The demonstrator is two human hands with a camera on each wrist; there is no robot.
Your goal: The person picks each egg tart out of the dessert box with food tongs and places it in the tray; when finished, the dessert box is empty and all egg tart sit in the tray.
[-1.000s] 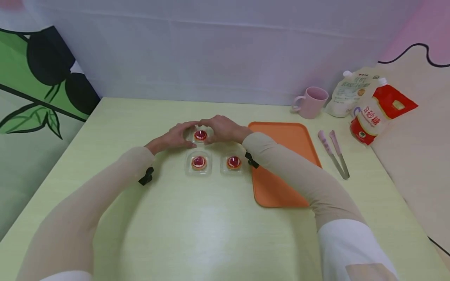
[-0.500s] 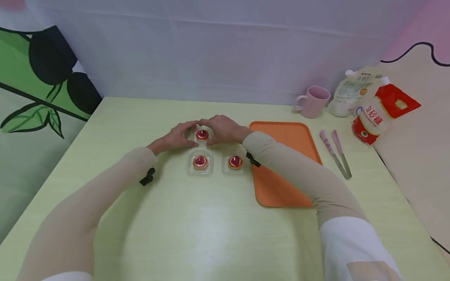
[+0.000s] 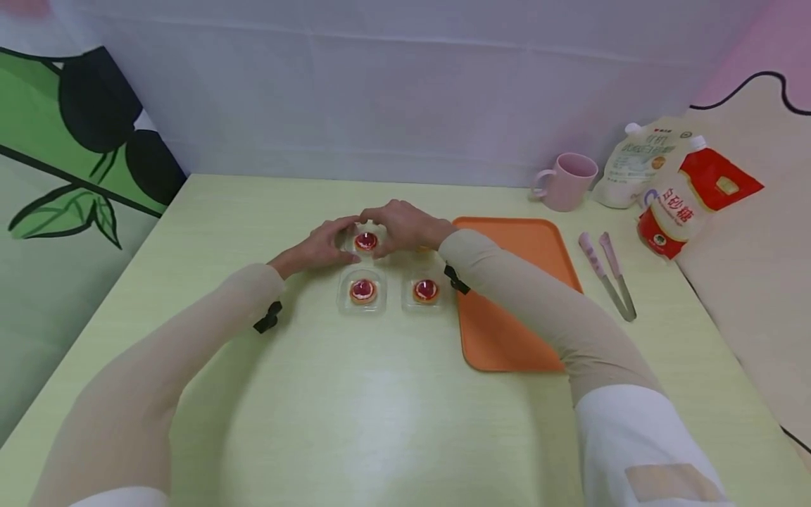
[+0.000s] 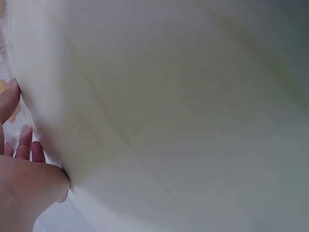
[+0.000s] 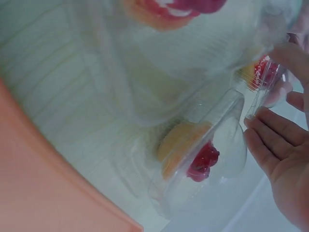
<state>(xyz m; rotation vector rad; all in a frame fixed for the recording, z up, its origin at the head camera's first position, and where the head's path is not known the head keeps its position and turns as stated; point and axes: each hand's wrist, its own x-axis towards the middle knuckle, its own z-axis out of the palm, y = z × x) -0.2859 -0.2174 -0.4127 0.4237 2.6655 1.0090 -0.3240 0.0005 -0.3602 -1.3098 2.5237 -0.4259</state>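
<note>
A small tart with a glossy red top sits in a clear plastic box point(image 3: 366, 241), farthest from me in the head view. My left hand point(image 3: 321, 246) grips the left side of this box, its thumb at the near corner. From the other side my right hand point(image 3: 405, 229) holds the same box, fingers at its edge in the right wrist view. Nearer to me stand two more boxed tarts, a left one point(image 3: 363, 291) and a right one point(image 3: 425, 291). Another boxed tart point(image 5: 193, 154) stands beside the right hand, mostly hidden under the right wrist in the head view.
An orange tray point(image 3: 507, 345) lies right of the tarts, partly under the right forearm. Beyond it are tongs with pink handles point(image 3: 610, 274), a pink mug point(image 3: 567, 184), a white spouted pouch point(image 3: 636, 165) and a red-and-white spouted pouch point(image 3: 690, 201).
Both hands stay around the far tart box. The right hand and forearm have shifted slightly, so an edge of the tart beneath the wrist now shows. The head view has drifted a little.
</note>
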